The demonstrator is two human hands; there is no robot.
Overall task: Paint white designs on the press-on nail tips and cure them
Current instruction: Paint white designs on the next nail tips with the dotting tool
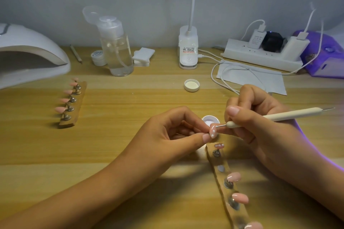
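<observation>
Dotting white onto a pink nail tip [213,131].
Well left of the fingers [204,137], plain tips [60,109] on a wooden strip [79,102]; pinching the nail tip in left hand [167,135] fingers, meeting its top edge with a dotting tool [279,116] clamped in right hand [264,128] fingers [232,111], paint pot [209,118] just behind.

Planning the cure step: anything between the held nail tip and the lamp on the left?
Yes: a second holder strip carrying pink tips lies on the table just in front of the lamp, near the line from the nail tip pinched by the left hand. Nothing else visible lies between.
</observation>
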